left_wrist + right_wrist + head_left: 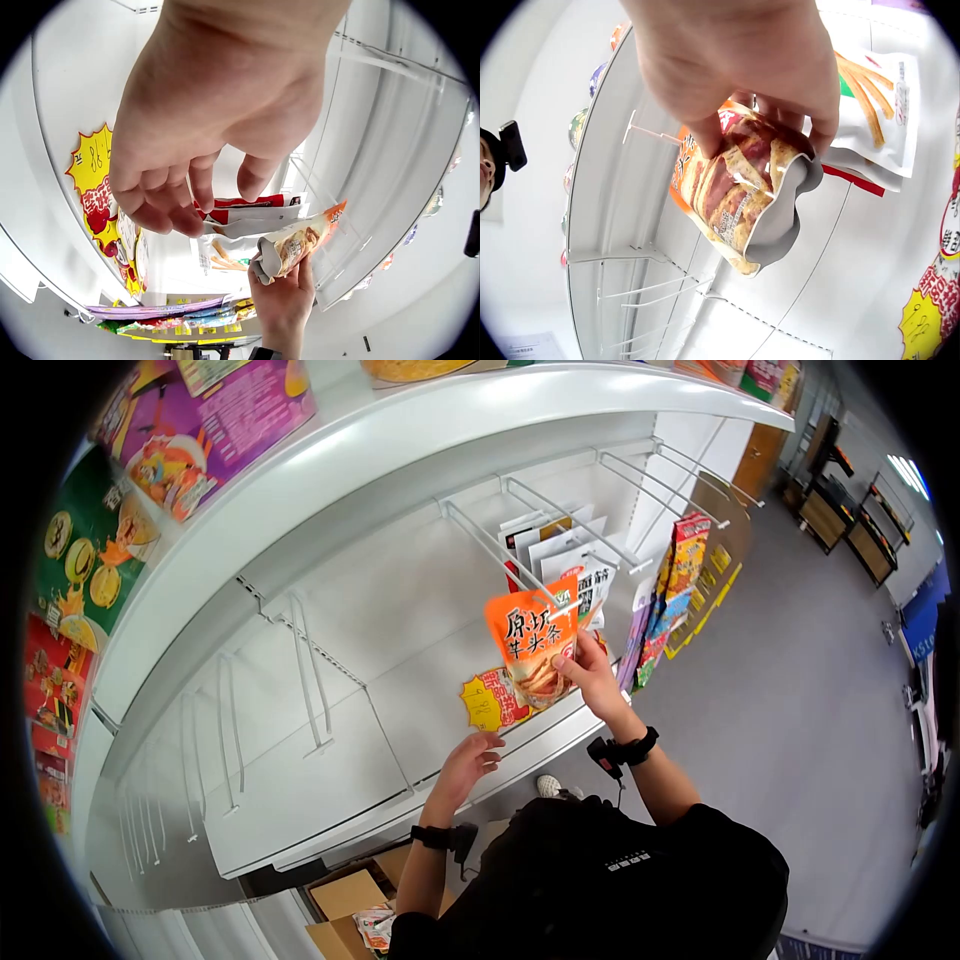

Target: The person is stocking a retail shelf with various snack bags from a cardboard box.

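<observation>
An orange snack pouch (535, 645) is pinched at its lower right side by my right hand (597, 678), thumb on the printed front. Its top lies at the end of a metal hook, beside white pouches (565, 545) hanging behind; whether it is on the hook I cannot tell. In the right wrist view the right hand (742, 67) grips the pouch (742, 180), whose grey bottom fold shows. My left hand (466, 768) is held low and left of the pouch, fingers loosely bent, holding nothing. The left wrist view shows that hand (217, 112) apart from the pouch (296, 244).
Bare hooks (310, 670) stick out on the left. A yellow and red price sign (490, 700) lies along the shelf edge. Colourful packets (672, 595) hang at the right end. An open cardboard box (347, 896) with pouches stands below. Packages (215, 420) line the upper shelf.
</observation>
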The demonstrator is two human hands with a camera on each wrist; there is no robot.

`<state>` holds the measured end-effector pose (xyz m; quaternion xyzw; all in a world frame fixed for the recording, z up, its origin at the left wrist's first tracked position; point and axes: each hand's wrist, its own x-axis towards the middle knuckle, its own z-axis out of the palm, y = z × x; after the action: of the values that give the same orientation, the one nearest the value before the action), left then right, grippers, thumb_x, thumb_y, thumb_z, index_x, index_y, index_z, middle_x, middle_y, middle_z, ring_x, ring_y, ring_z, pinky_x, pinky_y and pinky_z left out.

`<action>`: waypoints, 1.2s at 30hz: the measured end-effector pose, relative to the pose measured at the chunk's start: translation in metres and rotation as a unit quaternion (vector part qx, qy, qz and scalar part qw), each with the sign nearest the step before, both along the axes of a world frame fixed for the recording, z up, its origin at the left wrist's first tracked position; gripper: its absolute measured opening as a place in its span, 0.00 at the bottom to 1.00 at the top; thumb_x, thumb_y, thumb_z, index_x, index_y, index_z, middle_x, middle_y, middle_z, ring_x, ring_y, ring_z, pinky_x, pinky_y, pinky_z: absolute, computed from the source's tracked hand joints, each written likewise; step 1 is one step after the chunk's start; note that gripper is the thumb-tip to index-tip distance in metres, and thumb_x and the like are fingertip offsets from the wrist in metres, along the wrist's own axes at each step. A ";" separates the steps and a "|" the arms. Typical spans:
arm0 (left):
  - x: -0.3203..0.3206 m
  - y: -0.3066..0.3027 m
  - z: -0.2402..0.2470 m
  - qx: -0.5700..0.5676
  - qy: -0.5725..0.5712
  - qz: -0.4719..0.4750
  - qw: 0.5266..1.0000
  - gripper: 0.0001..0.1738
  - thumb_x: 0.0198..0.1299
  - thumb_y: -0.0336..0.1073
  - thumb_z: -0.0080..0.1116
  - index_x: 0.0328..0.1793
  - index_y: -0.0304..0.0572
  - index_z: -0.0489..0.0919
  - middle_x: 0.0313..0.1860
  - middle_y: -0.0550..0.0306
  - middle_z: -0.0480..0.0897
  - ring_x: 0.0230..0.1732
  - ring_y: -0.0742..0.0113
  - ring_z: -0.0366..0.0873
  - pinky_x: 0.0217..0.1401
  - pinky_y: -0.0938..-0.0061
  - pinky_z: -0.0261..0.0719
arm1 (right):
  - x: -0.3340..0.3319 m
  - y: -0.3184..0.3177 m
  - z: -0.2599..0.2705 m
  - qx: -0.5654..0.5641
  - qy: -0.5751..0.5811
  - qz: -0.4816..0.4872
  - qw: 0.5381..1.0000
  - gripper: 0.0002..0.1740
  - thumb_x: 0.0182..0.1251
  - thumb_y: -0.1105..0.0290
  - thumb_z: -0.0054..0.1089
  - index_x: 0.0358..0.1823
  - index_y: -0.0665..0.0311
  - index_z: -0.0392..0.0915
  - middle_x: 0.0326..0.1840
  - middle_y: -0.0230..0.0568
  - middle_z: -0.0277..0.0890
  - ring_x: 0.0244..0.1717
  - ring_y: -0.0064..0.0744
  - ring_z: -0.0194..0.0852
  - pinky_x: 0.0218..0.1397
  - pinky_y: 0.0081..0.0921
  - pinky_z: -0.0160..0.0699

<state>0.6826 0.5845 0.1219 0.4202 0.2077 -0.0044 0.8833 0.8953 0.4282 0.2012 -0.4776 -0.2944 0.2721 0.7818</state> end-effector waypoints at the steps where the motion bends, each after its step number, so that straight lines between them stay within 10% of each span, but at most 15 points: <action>1: 0.005 -0.001 0.002 0.005 0.002 0.011 1.000 0.15 0.65 0.40 0.48 0.54 0.41 0.73 0.50 0.56 0.77 0.43 0.70 0.74 0.50 0.76 0.72 | 0.005 0.003 0.000 0.001 0.002 0.007 1.000 0.27 0.66 0.74 0.55 0.64 0.68 0.58 0.55 0.38 0.72 0.54 0.24 0.72 0.58 0.24 0.70; 28: -0.050 -0.076 -0.007 0.013 0.092 0.282 0.955 0.19 0.64 0.40 0.50 0.59 0.42 0.70 0.53 0.54 0.77 0.48 0.66 0.75 0.53 0.71 0.72 | 0.087 0.147 -0.088 -0.077 -0.014 0.010 0.997 0.28 0.69 0.58 0.51 0.63 0.69 0.60 0.51 0.40 0.73 0.53 0.27 0.67 0.57 0.21 0.63; 36: -0.092 -0.101 -0.005 0.007 0.101 0.328 0.939 0.16 0.64 0.39 0.50 0.56 0.41 0.74 0.51 0.55 0.78 0.49 0.67 0.75 0.53 0.72 0.72 | 0.017 0.096 -0.125 -0.175 0.186 0.093 0.962 0.43 0.63 0.44 0.55 0.67 0.70 0.53 0.60 0.48 0.62 0.59 0.39 0.67 0.63 0.32 0.63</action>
<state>0.5905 0.4840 0.1167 0.3327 0.4221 0.2447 0.8070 0.9127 0.5239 0.0765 -0.5183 -0.1350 0.4750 0.6983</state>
